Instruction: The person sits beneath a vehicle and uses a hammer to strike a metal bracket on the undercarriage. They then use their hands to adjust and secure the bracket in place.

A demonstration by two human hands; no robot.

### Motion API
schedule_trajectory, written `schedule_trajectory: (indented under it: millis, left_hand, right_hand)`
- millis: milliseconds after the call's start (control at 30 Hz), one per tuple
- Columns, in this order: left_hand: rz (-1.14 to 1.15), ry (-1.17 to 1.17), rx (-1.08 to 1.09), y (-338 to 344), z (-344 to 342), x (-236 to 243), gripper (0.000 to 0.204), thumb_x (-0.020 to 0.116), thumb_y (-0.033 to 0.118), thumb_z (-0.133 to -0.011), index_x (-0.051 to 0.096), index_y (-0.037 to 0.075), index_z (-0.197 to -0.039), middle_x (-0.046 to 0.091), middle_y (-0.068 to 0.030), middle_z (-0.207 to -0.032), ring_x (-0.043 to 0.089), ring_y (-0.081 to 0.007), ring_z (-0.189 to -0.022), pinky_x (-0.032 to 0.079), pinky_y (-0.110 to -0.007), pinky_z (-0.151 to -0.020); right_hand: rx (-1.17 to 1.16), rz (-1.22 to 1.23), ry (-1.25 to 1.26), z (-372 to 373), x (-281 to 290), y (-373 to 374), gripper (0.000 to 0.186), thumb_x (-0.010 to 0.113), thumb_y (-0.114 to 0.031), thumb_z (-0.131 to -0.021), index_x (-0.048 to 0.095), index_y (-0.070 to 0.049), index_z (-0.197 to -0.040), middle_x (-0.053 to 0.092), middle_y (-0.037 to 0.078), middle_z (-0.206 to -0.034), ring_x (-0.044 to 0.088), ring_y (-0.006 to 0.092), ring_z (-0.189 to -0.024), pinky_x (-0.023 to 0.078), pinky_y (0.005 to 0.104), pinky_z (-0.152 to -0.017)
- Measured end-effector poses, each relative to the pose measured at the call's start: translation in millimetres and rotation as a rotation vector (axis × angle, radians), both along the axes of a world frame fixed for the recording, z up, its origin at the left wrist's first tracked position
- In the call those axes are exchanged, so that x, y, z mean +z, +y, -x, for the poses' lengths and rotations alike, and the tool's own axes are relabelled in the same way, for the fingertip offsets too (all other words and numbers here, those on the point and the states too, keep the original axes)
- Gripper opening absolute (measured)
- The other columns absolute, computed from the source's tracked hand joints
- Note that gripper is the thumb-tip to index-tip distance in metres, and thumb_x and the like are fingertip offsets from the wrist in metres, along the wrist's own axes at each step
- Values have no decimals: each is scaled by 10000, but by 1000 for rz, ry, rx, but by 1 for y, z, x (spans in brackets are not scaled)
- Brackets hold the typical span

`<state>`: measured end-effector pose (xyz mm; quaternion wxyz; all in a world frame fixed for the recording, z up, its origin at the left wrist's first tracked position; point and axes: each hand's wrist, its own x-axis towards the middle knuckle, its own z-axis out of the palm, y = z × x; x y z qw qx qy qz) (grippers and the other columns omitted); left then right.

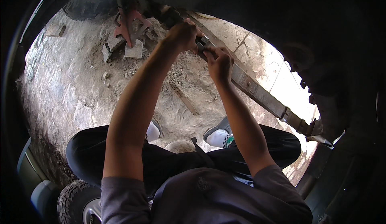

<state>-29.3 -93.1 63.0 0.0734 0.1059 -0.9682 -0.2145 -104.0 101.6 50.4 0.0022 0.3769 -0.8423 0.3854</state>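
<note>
A long grey steel leaf spring [257, 88] slants from the upper middle down to the right, with metal clips around it. My left hand [184, 36] is closed round its upper part, next to a shiny clip [204, 40]. Just below that clip, my right hand [220, 63] has its thumb and fingers pinched against the spring's edge. Whether a small part sits between those fingers is hidden. Farther down, a second clip [285, 114] wraps the spring near its lower end.
Dark vehicle bodywork surrounds the view. A red jack stand [128, 26] rises among broken concrete blocks [134, 49] on rough ground. A narrow strip [183, 97] lies before my feet. A tyre [72, 200] is at the lower left, and a loose block [55, 30] lies far left.
</note>
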Motion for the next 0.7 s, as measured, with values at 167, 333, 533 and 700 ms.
schedule_trajectory:
  millis: [167,333,533,700]
  left_hand:
    - [6,-7,-37,2,8,4,747,971,261,-580,770,117,-1285,735,-65,-1324,608,-269,-1324,349,-432,-1264]
    - [-32,-36,17,4,0,5,738,973,263,-573,776,109,-1267,734,-59,-1326,606,-258,-1328,367,-425,-1253]
    - [5,25,18,4,5,-7,746,974,282,-575,776,125,-1276,742,-60,-1306,610,-277,-1305,412,-405,-1215]
    - [-18,-53,50,5,3,9,732,976,277,-571,784,133,-1263,739,-58,-1315,600,-281,-1321,400,-399,-1225]
  right_hand:
    - [-114,9,20,32,-4,-19,166,801,-231,-888,833,-91,-972,748,142,-985,701,355,-999,486,460,-984]
    - [-50,-17,-24,5,0,-1,149,810,-190,-869,831,-92,-978,739,135,-968,705,345,-978,499,439,-957]
    - [-110,17,71,27,-8,-15,198,825,-262,-877,839,-120,-1014,756,111,-975,719,306,-968,498,436,-942]
    - [-66,-18,38,21,0,-11,160,813,-195,-873,833,-105,-1003,744,144,-973,725,332,-964,537,442,-914]
